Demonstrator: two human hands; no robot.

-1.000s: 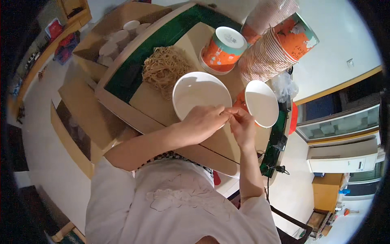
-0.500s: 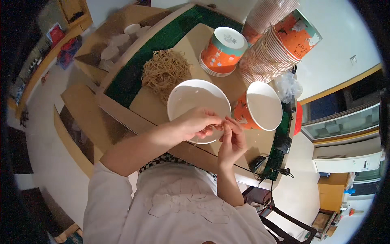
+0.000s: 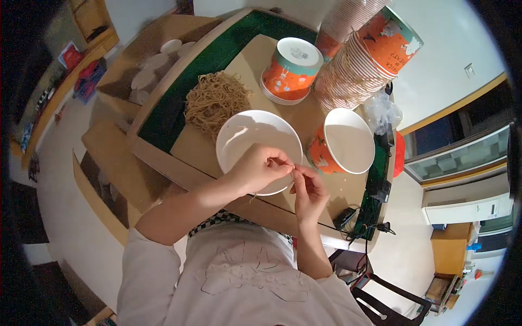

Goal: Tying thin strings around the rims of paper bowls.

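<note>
Both my hands meet over the near rim of a white-lined paper bucket (image 3: 231,136). My left hand (image 3: 263,165) is closed in a pinch on a thin tan string (image 3: 253,198), whose loose end hangs below the wrist. Fingertip to fingertip with it, my right hand (image 3: 310,187) is pinched too, on what looks like the same string; the fingers hide most of it. A second paper bucket (image 3: 350,141), orange outside, lies tipped with its mouth toward me, right of my hands. Beyond the first bucket, a tangled heap of tan string (image 3: 217,100) rests on the cardboard.
Upside-down orange and green buckets (image 3: 291,73) stand at the back, beside tall leaning bucket stacks (image 3: 353,70). A clear plastic bag (image 3: 383,111) sits to their right. Black cables and an adapter (image 3: 345,217) lie at the table's right corner. Open cardboard boxes (image 3: 117,157) stand left.
My fingertips have drawn closer together, and less string shows between them. The view has shifted slightly; the buckets and the string heap stay in place.
</note>
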